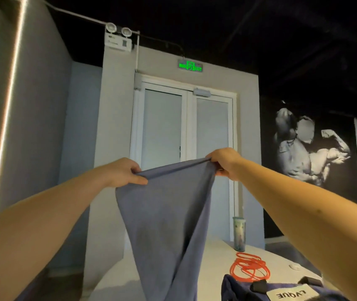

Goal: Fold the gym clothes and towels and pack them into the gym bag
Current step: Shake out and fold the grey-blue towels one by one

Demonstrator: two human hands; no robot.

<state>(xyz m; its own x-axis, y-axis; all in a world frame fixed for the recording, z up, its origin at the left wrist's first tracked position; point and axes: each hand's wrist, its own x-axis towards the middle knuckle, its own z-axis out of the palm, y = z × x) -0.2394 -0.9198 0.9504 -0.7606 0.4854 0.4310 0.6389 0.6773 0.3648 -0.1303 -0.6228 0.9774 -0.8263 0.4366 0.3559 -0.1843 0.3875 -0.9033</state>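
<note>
Here, in the head view, the left hand (pixel 125 172) and right hand (pixel 225 162) hold a blue-grey cloth (pixel 166 213) up in the air, the fingers (pixel 139 181) of each pinching a top corner. The cloth hangs over the white desk (pixel 218 257). The navy gym bag (pixel 281 290) lies at the near right, touching a red cord (pixel 249 268).

Bare forearms from 8 and 4 o'clock; left grip (pixel 127 172), right grip (pixel 225 164) bare; small dark spot, right forearm.

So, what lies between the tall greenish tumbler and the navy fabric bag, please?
A coiled orange cord on the pale tabletop, shown in the head view.
</note>
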